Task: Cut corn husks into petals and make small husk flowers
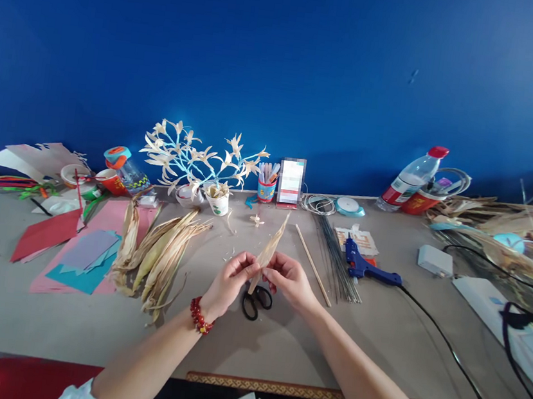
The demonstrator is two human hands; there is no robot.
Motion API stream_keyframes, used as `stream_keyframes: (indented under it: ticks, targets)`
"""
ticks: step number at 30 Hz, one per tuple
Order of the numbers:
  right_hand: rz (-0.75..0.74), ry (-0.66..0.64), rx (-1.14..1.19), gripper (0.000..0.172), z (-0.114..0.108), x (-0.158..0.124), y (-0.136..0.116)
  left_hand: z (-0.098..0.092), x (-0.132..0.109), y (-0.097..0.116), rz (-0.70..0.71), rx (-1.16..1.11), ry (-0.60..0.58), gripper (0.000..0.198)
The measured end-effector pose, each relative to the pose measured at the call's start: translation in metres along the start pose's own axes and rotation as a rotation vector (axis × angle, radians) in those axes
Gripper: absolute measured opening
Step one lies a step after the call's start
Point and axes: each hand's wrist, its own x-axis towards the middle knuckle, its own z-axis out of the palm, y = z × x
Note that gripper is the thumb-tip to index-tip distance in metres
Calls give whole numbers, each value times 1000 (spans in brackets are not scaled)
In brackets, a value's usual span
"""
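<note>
Both of my hands hold one narrow strip of dried corn husk [271, 247] above the table, its tip pointing up and away. My left hand [230, 282], with a red bead bracelet on the wrist, pinches the strip's left side. My right hand [291, 281] pinches its right side. Black-handled scissors [256, 300] lie on the table just under my hands. A pile of dried corn husks [158, 249] lies to the left of my left hand.
A blue glue gun [367, 269] with a black cable, a bundle of thin wires [337, 260] and a wooden stick [313, 265] lie right of my hands. Coloured paper sheets [85, 248] lie at left. A husk-flower arrangement [194, 155], cups and a water bottle [410, 177] stand by the blue wall.
</note>
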Motion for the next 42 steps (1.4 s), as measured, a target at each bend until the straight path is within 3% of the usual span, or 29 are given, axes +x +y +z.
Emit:
stream_keyframes:
  ticks: [12, 23, 27, 30, 33, 35, 38, 42]
  targets:
    - [6, 17, -8, 20, 0, 0, 1, 1, 0, -2, 68, 113, 17, 27]
    - [-41, 36, -91, 9, 3, -1, -2, 4, -4, 3, 180, 334, -4, 25]
    - [-83, 163, -220, 6, -5, 4, 1, 9, -8, 11, 203, 298, 37, 25]
    - [-84, 399, -179, 10, -24, 13, 1, 8, -17, 32, 177, 160, 30, 25]
    - [-84, 595, 1, 13, -45, 21, -1, -4, -31, 61, 200, -78, -53, 25]
    - [-101, 650, 83, 17, -55, 24, -4, -19, -41, 76, 279, -57, -42, 25]
    - [-108, 664, 198, 21, -59, 24, -10, -52, -45, 78, 261, 168, 18, 29]
    - [-42, 535, 280, 25, -47, 21, -14, -102, -29, 51, 78, 631, 236, 24]
